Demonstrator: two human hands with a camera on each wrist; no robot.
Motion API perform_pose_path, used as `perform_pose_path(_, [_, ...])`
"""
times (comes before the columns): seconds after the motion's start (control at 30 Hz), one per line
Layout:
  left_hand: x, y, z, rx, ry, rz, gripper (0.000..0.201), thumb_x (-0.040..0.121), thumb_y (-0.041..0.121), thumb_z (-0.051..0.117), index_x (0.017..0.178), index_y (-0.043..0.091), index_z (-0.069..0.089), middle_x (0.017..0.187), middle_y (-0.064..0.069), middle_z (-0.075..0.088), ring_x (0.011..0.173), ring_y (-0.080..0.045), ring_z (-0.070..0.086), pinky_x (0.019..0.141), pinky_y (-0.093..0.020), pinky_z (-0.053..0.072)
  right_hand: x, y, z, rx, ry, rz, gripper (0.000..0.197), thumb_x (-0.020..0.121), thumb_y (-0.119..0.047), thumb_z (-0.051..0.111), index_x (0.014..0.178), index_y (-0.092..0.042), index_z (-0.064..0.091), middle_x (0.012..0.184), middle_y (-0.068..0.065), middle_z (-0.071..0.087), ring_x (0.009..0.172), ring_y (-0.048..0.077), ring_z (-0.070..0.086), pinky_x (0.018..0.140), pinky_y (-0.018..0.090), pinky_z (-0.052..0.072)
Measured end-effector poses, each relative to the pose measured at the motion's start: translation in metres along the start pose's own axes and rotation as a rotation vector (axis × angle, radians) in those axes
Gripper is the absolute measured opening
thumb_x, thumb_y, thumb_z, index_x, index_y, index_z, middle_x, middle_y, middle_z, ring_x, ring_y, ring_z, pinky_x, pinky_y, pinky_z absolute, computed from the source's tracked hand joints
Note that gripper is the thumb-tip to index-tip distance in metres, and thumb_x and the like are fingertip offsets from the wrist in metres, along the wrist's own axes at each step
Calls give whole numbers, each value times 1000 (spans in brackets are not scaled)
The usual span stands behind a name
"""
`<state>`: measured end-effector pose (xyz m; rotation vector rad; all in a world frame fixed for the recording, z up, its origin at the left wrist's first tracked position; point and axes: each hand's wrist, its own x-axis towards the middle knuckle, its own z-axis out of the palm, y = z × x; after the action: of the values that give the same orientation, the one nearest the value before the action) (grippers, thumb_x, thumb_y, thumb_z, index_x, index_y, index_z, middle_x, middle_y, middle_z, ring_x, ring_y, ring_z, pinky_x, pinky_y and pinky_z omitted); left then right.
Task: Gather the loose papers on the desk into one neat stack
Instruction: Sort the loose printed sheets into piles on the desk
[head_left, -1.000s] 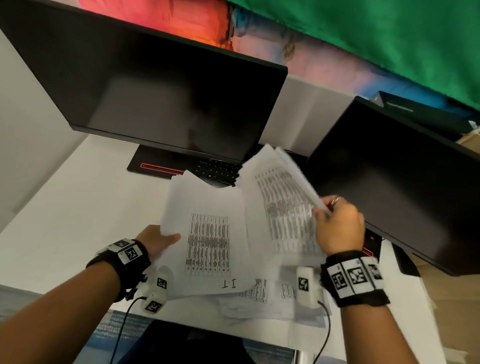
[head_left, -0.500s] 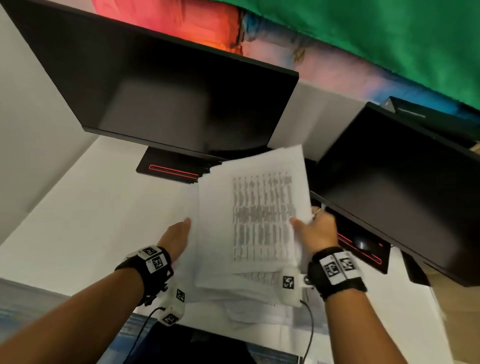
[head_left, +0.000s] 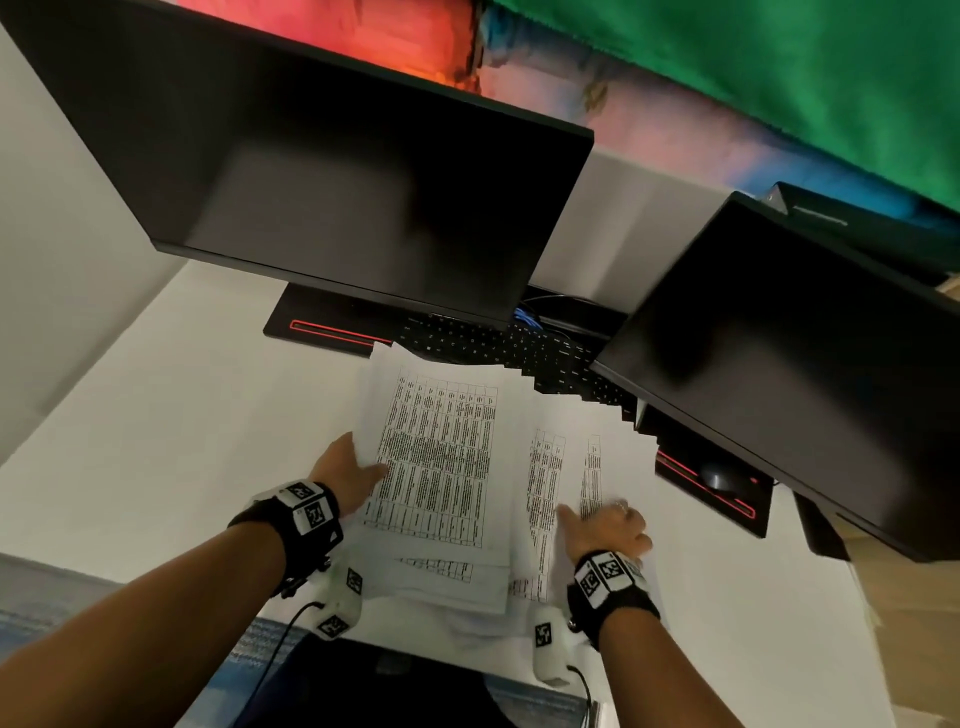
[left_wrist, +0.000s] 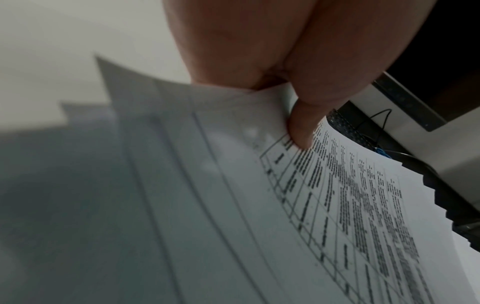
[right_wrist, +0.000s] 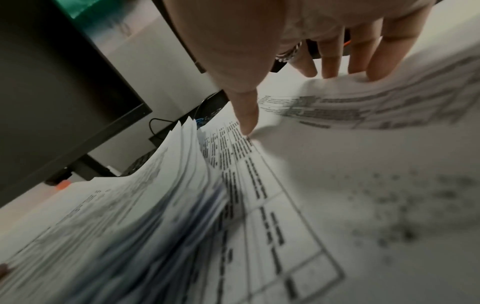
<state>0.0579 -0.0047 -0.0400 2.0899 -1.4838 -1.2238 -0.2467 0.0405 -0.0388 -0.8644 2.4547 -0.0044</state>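
Roughly, papers: white sheets printed with dense black tables, fanned and uneven, lying at the near middle of the desk.
Held bundle (head_left: 436, 457): thick, its left edge gripped by the left hand (head_left: 345, 475), thumb (left_wrist: 301, 127) pressed on top.
Loose sheets (head_left: 566, 467): spread to the right of the bundle, partly under it.
Right hand (head_left: 610, 525): fingers straight and spread, fingertips (right_wrist: 330, 70) down on the loose sheets, gripping nothing.
Desk (head_left: 156, 415): plain white top, with a white wall on the left.
Room: two dark monitors, left monitor (head_left: 322, 171) and right monitor (head_left: 795, 364), a black keyboard (head_left: 498, 348) just beyond the papers, green cloth (head_left: 779, 67) above.
Left wrist view: shows the stepped edges of the bundle's sheets.
Right wrist view: shows the bundle's edge curling up, thick with many sheets; much is blurred.
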Motion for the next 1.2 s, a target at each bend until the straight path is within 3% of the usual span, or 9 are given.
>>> perform_pose_path(0.1, [1, 0, 0, -10, -27, -6, 35, 91, 16, 66, 123, 4, 58, 116, -14, 66, 93, -22, 57, 79, -30, 42, 6, -1, 2, -28, -30, 2, 115, 73, -66, 71, 155, -7, 16, 156, 17, 25, 140, 38, 29, 112, 52, 31])
perform_pose_path(0.23, [3, -1, 1, -15, -40, -13, 35, 91, 18, 67, 123, 5, 58, 112, -13, 68, 91, -24, 60, 77, -30, 45, 21, -6, 0, 97, -69, 38, 118, 57, -63, 85, 146, -5, 32, 145, 17, 43, 130, 38, 47, 106, 57, 41])
perform_pose_path(0.43, [2, -5, 5, -14, -49, -22, 38, 90, 17, 68, 125, 6, 57, 113, -10, 66, 95, -22, 57, 81, -31, 44, 19, -15, -3, 219, -110, 15, 101, 67, -39, 89, 146, -5, 35, 142, 17, 52, 127, 35, 53, 103, 44, 47])
perform_pose_path(0.53, [2, -5, 3, -8, -43, 0, 37, 90, 17, 68, 124, 6, 58, 115, -11, 66, 95, -21, 57, 81, -30, 43, 10, -20, -6, 223, -117, -102, 63, 72, -30, 87, 122, -2, 61, 122, 15, 68, 106, 31, 66, 88, 35, 56])
perform_pose_path(0.63, [2, -8, -5, -11, -20, 4, 32, 90, 16, 68, 119, 7, 58, 102, -8, 66, 86, -23, 60, 72, -28, 45, -1, -25, -40, 261, -18, -224, 35, 78, -24, 83, 104, -6, 68, 106, 14, 73, 92, 28, 69, 83, 36, 59])
perform_pose_path(0.77, [6, -17, -12, -3, -9, 7, 26, 89, 13, 67, 114, 7, 59, 95, -9, 67, 75, -21, 61, 57, -26, 45, -24, -42, -117, 213, 231, -418, 27, 78, -28, 82, 95, -15, 65, 97, 10, 71, 95, 31, 68, 82, 45, 60])
perform_pose_path(0.9, [9, -18, -11, 45, -3, 17, 20, 89, 15, 67, 106, 8, 59, 91, -9, 67, 74, -21, 61, 56, -26, 43, -62, -60, -193, 347, 369, -608, 31, 75, -26, 85, 99, -12, 71, 90, 4, 72, 84, 23, 69, 77, 37, 60])
perform_pose_path(1.07, [6, -15, -12, 36, -24, 32, 9, 89, 13, 65, 94, 12, 58, 81, -5, 65, 70, -22, 61, 57, -27, 45, -71, -66, -206, 709, 113, -652, 29, 73, -16, 86, 100, -16, 74, 94, -3, 76, 85, 13, 73, 77, 32, 59])
perform_pose_path(1.2, [4, -13, -12, -97, -52, 14, 25, 97, 29, 56, 111, 10, 65, 105, -7, 70, 93, -25, 65, 81, -34, 51, -39, -70, -132, 780, -204, -418, 31, 72, -11, 85, 100, -20, 72, 95, 0, 77, 86, 20, 74, 82, 43, 60])
